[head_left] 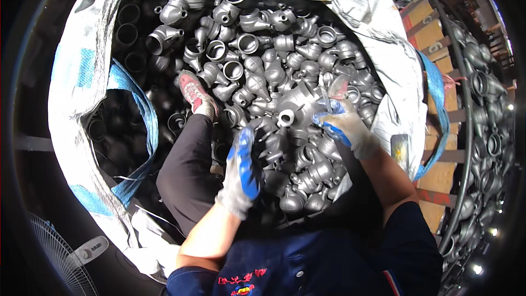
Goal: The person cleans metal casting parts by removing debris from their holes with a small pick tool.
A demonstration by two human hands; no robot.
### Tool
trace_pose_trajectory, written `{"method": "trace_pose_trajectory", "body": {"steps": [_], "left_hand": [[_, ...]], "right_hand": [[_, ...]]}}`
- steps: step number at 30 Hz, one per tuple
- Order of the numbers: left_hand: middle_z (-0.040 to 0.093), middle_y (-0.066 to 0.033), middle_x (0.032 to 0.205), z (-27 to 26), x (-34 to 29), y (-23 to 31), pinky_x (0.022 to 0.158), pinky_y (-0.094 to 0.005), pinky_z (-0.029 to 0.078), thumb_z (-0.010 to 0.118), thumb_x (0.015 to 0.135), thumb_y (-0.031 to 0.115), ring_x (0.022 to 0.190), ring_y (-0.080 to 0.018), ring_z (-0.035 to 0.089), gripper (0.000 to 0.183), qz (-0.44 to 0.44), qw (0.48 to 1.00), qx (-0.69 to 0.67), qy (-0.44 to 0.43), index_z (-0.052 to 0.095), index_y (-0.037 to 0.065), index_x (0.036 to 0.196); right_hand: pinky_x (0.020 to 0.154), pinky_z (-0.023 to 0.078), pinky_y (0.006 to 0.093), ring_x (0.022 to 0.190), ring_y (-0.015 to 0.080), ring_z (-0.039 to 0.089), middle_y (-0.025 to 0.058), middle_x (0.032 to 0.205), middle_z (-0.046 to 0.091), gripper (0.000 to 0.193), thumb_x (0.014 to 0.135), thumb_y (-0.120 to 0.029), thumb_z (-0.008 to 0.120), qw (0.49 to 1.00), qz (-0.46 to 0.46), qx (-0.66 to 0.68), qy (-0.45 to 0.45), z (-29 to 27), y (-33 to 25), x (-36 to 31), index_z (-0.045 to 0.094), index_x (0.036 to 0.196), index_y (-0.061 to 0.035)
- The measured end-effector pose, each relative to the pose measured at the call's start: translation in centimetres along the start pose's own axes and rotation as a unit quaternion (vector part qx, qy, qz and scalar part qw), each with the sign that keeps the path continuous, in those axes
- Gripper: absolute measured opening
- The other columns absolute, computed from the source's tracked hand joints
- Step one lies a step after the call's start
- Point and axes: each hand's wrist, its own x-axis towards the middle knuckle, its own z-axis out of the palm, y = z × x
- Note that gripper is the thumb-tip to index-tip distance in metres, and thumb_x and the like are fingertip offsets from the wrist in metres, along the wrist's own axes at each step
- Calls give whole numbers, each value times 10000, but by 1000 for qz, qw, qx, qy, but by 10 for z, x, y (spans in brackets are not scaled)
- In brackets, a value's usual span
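Note:
My left hand (243,172), in a white glove with a blue coated palm, is held on edge with fingers stretched out. It holds nothing and is nearest a grey metal casting (296,100) with a short, bright-rimmed spout. On the other side of that casting, my right hand (346,127), gloved the same way, has its fingers closed on a slim metal tool (324,98) that points up and away. What kind of tool it is, I cannot make out. Around both hands lie many similar castings (315,172) with round bodies and open necks.
A large white woven sack (378,49) with blue straps (438,109) surrounds the castings. My shoe (193,90) stands among them. Wooden boards (430,44) and a metal rail (463,131) run along the right, with more castings (485,148) beyond. A fan (60,249) stands lower left.

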Motion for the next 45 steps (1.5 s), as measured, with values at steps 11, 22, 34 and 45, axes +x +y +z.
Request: {"method": "trace_pose_trajectory", "body": {"steps": [11,22,34,45], "left_hand": [[557,-153,1289,-6,24,-21,1009,-419,467,406,1016,422,1145,-278,575,508,-108,943,-276,-152,466,29,1333],[571,-58,1218,-9,19,-22,959,-365,495,543,978,177,1123,-186,571,408,75,968,-196,-141,434,120,1368],[557,-67,1248,-9,17,-9,984,-387,484,498,999,171,1140,-197,572,340,82,975,-120,-170,473,97,1330],[563,-70,1263,-17,24,-21,999,-368,472,506,1004,250,1152,-192,570,351,109,975,-84,-174,491,95,1319]], "right_hand": [[573,392,148,687,-11,518,18,954,675,278,902,-3,608,869,239,335,275,61,-117,-31,623,1179,-15],[554,457,203,657,32,553,67,1032,661,420,919,-62,621,764,293,491,299,114,-135,-64,511,1315,27],[495,423,187,624,62,551,93,959,644,430,909,-75,565,762,295,491,303,94,-132,-64,474,1308,56],[512,399,164,582,15,522,26,816,655,313,922,-60,580,816,245,375,364,79,-146,-55,591,1226,14]]}}
